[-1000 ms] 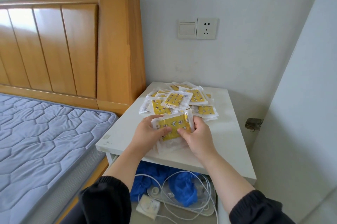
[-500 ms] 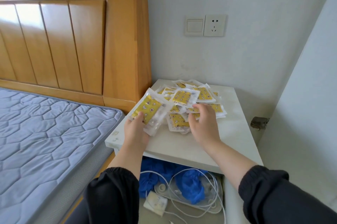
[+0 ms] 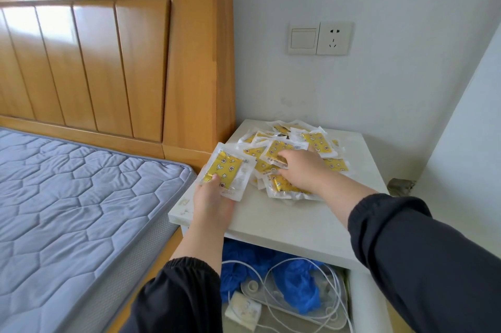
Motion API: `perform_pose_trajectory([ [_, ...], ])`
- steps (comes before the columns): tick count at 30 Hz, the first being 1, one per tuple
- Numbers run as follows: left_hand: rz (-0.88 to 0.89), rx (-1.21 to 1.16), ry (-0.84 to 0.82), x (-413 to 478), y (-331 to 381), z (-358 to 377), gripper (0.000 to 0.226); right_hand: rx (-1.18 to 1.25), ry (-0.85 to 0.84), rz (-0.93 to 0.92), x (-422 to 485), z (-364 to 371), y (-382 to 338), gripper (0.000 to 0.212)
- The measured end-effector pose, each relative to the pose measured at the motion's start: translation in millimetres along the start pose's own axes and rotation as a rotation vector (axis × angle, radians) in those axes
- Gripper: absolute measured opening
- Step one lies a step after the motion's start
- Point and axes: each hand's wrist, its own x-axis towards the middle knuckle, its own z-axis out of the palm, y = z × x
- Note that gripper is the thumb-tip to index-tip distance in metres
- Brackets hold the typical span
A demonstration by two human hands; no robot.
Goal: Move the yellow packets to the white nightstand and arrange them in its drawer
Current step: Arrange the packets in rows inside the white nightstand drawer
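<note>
A loose pile of several yellow packets (image 3: 317, 143) in clear wrappers lies on the white nightstand (image 3: 295, 221). My left hand (image 3: 211, 197) holds a small stack of packets (image 3: 226, 170) over the nightstand's left edge, thumb on top. My right hand (image 3: 301, 170) reaches into the pile, and its fingers pinch the edge of one packet (image 3: 279, 149) at the pile's middle. Below the top, the open drawer (image 3: 349, 303) shows blue cloth and white cables.
A wooden headboard (image 3: 135, 61) and a grey quilted mattress (image 3: 67, 210) stand directly left of the nightstand. A wall switch and socket (image 3: 320, 38) sit above it. A white wall panel (image 3: 466, 143) closes off the right side.
The packet both hands held a second ago went left with my left hand. My right hand let go and reached forward into the pile, taking hold of another packet.
</note>
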Motion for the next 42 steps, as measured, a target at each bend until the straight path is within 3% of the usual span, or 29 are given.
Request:
perform_pose_trajectory([
  [4, -0.017, -0.003, 0.003, 3, -2, -2, 0.037, -0.030, 0.029, -0.046, -4, -7, -8, 0.033],
  [11, 0.010, -0.080, -0.036, 2, -4, -3, 0.037, 0.167, 0.001, 0.061, 2, 0, -22, 0.072],
  [15, 0.073, -0.101, -0.051, 5, -4, -4, 0.041, 0.067, -0.092, 0.025, 5, 8, -30, 0.097],
  [17, 0.066, -0.135, -0.045, 5, -4, -3, 0.042, 0.014, -0.090, -0.004, 6, 9, -32, 0.088],
  [21, 0.075, -0.138, -0.059, 1, -3, -2, 0.043, -0.021, -0.019, -0.079, 3, 2, -40, 0.045],
  [28, 0.014, -0.145, -0.036, 0, -4, -1, 0.033, -0.132, 0.086, -0.221, -8, -6, -51, 0.010],
  [32, -0.018, -0.141, -0.063, 0, -4, -4, 0.036, -0.189, 0.149, -0.260, -18, -11, -47, 0.019],
  [38, -0.048, -0.135, -0.082, -16, 0, -9, 0.035, 0.011, 0.405, -0.180, -42, -11, -18, 0.036],
  [42, -0.072, -0.072, -0.045, -33, 1, -10, 0.040, 0.099, 0.635, -0.214, -67, -6, 1, 0.024],
])
